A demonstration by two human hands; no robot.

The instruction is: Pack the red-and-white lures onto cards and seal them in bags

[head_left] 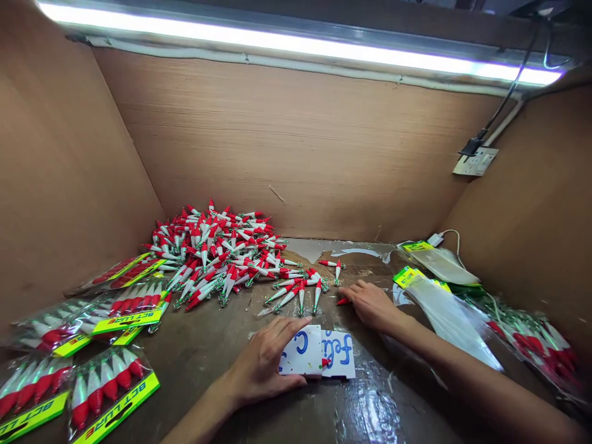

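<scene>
My left hand (266, 354) is curled around the left end of a white card piece (300, 353) with blue lettering, thumb at the near edge and fingers at the far edge. A second white lettered piece (340, 354) adjoins it on the right. My right hand (370, 303) is closed over a fishing lure, whose red tip (343, 302) sticks out at the fingers; the rest of it is hidden. Between the hands and the big pile, several loose red-and-white lures (301, 296) lie fanned out, hooks toward me. Two more lures (337, 271) lie just beyond my right hand.
A large heap of lures (217, 253) fills the back left. Packed lures with yellow-green BCT LURE headers (115, 407) lie at left. Clear bags (444, 308) and another bagged bunch of lures (536, 342) lie at right. Wooden walls (296, 148) enclose the worktop.
</scene>
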